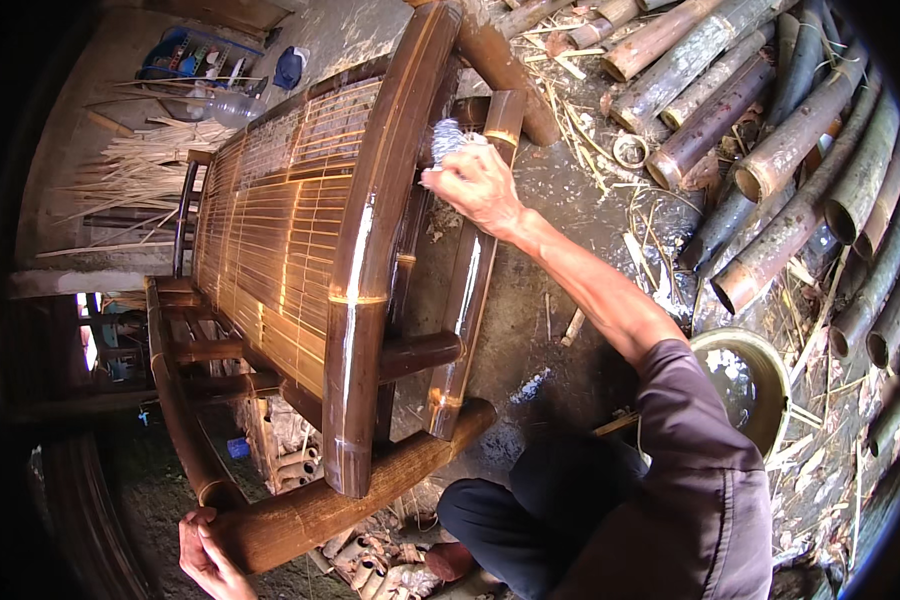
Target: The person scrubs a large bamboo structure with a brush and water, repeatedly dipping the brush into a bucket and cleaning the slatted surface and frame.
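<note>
A brown bamboo bench (355, 300) with a slatted panel (280, 235) lies tipped in front of me, its poles glossy and wet. Up at its far right side, my right hand (478, 185) is closed around a bunched grey-white scrubbing cloth (448, 138). It presses the cloth close to the upper poles, and the fingers partly cover it. At the lower left, my left hand (210, 558) grips the end of a thick bamboo pole (340, 505) of the bench. Some of its fingers are hidden behind the pole.
To my right stands a round bucket (780, 375) with water in it. Cut bamboo poles (770, 170) are piled beyond it. Thin split strips (160, 165) and a blue crate (195, 55) lie at the far left. Bamboo offcuts (370, 570) litter the wet floor below the bench.
</note>
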Demonstrator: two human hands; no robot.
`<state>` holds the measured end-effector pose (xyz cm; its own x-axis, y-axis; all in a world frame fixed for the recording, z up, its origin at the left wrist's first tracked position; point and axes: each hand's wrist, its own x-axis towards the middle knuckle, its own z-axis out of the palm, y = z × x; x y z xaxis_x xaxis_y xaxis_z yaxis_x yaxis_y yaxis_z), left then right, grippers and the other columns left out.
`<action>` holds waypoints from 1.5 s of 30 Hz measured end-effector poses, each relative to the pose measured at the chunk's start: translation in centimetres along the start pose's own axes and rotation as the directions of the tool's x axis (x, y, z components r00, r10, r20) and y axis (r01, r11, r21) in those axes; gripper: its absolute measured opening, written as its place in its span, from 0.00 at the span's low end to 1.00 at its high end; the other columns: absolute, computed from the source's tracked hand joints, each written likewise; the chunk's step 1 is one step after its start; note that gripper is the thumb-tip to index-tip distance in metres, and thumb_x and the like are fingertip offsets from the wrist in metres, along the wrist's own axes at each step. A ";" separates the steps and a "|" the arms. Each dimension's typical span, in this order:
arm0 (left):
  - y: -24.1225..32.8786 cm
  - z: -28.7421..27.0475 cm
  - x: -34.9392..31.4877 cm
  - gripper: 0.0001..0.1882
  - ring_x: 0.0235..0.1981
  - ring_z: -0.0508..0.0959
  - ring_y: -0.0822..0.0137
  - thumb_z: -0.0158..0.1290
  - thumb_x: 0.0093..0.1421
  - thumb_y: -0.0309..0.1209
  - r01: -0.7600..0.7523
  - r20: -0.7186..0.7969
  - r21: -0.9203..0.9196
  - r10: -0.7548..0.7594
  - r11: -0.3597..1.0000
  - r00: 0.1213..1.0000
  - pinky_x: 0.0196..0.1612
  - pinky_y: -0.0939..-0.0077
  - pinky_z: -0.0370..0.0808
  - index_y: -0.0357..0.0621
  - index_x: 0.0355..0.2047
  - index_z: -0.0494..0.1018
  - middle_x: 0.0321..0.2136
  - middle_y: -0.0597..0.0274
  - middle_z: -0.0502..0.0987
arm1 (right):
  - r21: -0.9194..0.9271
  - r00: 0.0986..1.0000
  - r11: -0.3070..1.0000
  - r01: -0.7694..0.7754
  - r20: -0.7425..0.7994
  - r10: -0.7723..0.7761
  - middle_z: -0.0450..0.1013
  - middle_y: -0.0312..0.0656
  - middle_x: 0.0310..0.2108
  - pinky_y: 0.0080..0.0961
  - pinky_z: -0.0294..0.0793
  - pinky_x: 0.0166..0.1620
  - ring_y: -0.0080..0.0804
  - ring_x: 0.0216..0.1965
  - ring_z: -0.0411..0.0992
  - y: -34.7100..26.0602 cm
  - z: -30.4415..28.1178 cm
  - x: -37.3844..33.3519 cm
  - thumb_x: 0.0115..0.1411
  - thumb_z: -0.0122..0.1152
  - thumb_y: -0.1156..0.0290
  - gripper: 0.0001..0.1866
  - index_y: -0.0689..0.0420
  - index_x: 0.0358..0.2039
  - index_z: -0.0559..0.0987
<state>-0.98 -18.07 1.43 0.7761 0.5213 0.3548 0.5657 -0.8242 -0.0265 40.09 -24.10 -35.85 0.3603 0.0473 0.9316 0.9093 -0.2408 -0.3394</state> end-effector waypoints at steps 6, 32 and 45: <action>1.7 0.2 0.0 0.18 0.31 0.75 0.64 0.48 0.64 0.39 0.159 0.022 -0.133 -0.157 0.978 0.987 0.40 0.68 0.71 0.34 0.36 0.76 0.29 0.55 0.78 | 0.015 0.956 0.993 0.115 0.270 -0.115 0.68 0.35 0.32 0.36 0.68 0.40 0.37 0.38 0.67 2.3 -1.3 -3.8 0.47 0.63 0.68 0.10 0.45 0.32 0.76; 1.4 -0.6 -0.1 0.18 0.31 0.75 0.62 0.49 0.64 0.39 0.133 -0.019 -0.192 -0.139 0.972 0.990 0.38 0.65 0.71 0.34 0.35 0.75 0.29 0.53 0.78 | 0.316 0.590 0.638 -0.702 -0.242 0.770 0.68 0.51 0.35 0.42 0.69 0.41 0.52 0.34 0.69 -2.2 5.4 5.3 0.60 0.52 0.64 0.11 0.58 0.37 0.71; 2.7 1.2 0.3 0.20 0.36 0.77 0.59 0.48 0.62 0.43 0.295 -0.005 -0.114 -0.297 0.949 0.955 0.43 0.65 0.71 0.35 0.36 0.77 0.33 0.52 0.79 | -0.302 0.794 0.749 -0.590 -0.049 0.606 0.68 0.47 0.35 0.43 0.66 0.40 0.47 0.39 0.65 15.3 3.8 -0.4 0.55 0.60 0.62 0.10 0.52 0.35 0.77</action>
<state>1.13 -19.87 0.38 0.5716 0.7416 0.3511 0.7337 -0.6536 0.1859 54.64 -24.06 -41.90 0.8266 -0.1561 0.5407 0.4057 -0.5007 -0.7647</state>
